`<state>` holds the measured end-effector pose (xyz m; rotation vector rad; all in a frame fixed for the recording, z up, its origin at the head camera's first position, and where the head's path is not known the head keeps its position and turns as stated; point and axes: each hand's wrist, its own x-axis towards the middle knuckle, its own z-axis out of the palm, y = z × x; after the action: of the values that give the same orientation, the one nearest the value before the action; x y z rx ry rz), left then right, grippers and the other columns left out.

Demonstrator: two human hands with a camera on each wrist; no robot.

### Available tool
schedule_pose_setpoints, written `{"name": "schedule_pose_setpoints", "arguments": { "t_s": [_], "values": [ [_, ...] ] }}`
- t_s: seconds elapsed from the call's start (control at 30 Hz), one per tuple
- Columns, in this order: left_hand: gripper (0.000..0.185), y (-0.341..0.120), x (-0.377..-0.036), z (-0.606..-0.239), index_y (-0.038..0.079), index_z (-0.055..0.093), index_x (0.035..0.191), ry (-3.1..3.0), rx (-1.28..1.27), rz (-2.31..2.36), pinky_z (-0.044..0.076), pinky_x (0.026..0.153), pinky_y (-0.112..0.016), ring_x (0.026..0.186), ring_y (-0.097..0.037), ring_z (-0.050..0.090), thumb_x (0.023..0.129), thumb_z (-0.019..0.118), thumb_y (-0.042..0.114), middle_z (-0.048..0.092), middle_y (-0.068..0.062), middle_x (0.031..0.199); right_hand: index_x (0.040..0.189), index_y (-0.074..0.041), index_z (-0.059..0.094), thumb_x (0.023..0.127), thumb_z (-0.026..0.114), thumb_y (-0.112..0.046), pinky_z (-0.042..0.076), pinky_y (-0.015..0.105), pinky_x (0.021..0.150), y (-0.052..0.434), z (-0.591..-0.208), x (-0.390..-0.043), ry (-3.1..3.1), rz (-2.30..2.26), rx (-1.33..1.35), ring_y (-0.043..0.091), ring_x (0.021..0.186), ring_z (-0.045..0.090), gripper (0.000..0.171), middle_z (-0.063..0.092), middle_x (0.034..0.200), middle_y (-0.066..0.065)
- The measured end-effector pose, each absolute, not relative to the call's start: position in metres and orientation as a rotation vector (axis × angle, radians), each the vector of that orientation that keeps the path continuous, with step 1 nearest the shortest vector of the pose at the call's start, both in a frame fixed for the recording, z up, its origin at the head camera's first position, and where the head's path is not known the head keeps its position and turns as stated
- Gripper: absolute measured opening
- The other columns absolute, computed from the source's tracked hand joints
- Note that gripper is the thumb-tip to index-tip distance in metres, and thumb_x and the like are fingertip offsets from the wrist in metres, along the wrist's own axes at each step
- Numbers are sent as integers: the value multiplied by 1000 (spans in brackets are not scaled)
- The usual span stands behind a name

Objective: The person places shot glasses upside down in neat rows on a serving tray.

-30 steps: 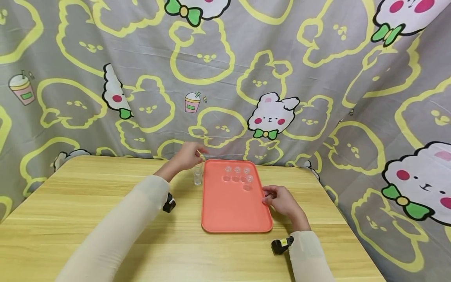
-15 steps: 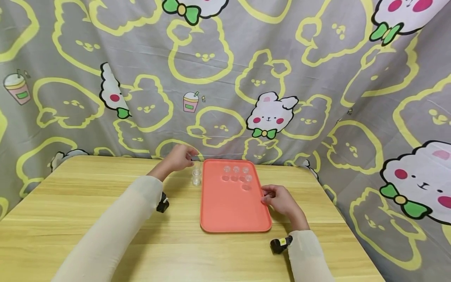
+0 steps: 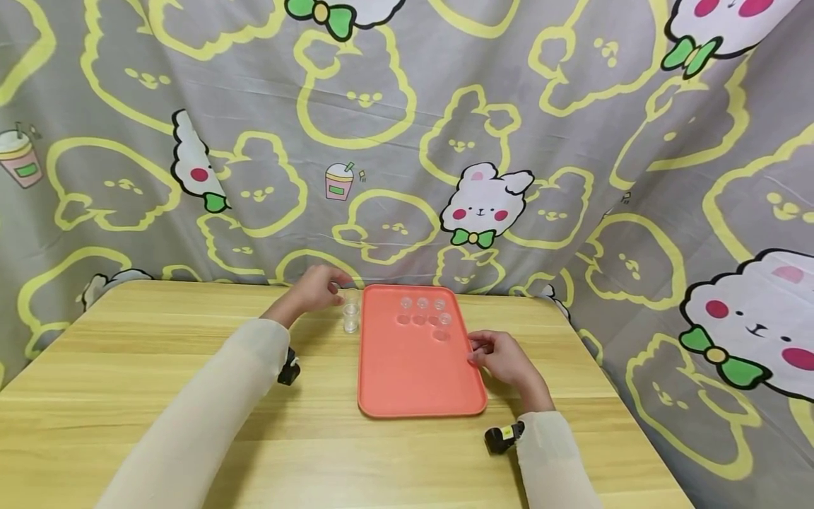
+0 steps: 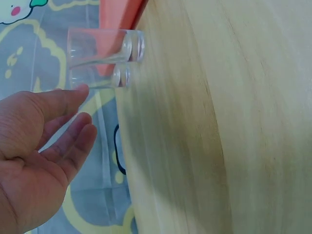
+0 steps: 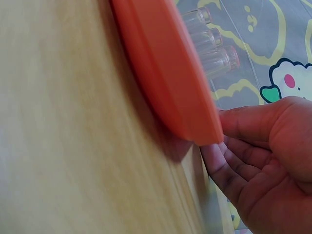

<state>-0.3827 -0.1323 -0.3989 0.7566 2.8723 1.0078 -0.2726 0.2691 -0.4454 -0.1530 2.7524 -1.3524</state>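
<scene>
Head view, item one: left hand (image 3: 314,288), at about 11 o'clock from the orange tray (image 3: 407,382), fingers loosely extended toward two small clear glasses (image 3: 350,316) standing on the wooden table (image 3: 159,396) just beside the tray's left edge; whether a fingertip touches the farther glass cannot be told from this view; left wrist view shows the same hand (image 4: 44,146) with fingers relaxed and slightly spread, holding nothing, the topmost fingertip just at the rim of the nearer of the two glasses (image 4: 100,63); the glasses stand side by side, upright on the table, the tray's corner (image 4: 119,14) just behind them.

Item two: right hand (image 3: 502,357), at 3 o'clock of the tray, fingers curled against the tray's right rim; right wrist view shows this hand (image 5: 263,161) with thumb atop the rim and fingers tucked beneath the tray's edge (image 5: 165,83), gripping it.

Item three: four small clear glasses (image 3: 422,307) on the tray toward its 12 o'clock end, three in a row and one (image 3: 444,319) set nearer at the row's right; three of them show in the right wrist view (image 5: 209,41).

Item four: backdrop, grey cloth (image 3: 572,141) printed with yellow outlines and white rabbits, hung behind and to the right of the table.
</scene>
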Motion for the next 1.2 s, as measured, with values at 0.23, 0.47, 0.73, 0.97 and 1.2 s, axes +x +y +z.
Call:
{"name": "schedule_pose_setpoints", "arguments": {
  "t_s": [0.23,0.47,0.73,0.97,1.2],
  "values": [
    [40,-132,-384,-404,0,69,128,2785,705,1107,58,89,-42,108,-35,70,89,77,2,67,-19,128,132,7,63,93,67,5,58,33,77,270,-446,-273,2758,-1344,-158,20,90,64,40,70,103,11],
    [42,-133,-383,-412,0,65,134,2722,716,1130,59,87,-42,108,-37,69,93,74,4,65,-21,129,132,8,62,93,67,6,58,33,77,270,-446,-273,2741,-1366,-156,20,90,65,40,70,104,12],
    [39,-132,-385,-421,-3,66,130,2685,760,1187,58,90,-42,109,-37,67,93,76,5,68,-18,114,132,7,63,92,67,7,59,34,77,269,-447,-273,2734,-1384,-140,20,89,65,40,70,104,12],
    [28,-134,-388,-426,-2,70,118,2690,736,1208,55,97,-44,115,-33,63,93,76,8,70,-15,115,132,7,62,92,68,7,59,34,77,269,-445,-273,2736,-1374,-136,20,89,64,41,69,102,11],
    [24,-133,-388,-427,0,69,111,2698,663,1218,52,93,-46,109,-32,64,94,77,14,70,-14,110,132,7,63,92,68,7,59,34,77,269,-445,-273,2738,-1377,-122,20,89,64,40,70,102,11]
  ]
}}
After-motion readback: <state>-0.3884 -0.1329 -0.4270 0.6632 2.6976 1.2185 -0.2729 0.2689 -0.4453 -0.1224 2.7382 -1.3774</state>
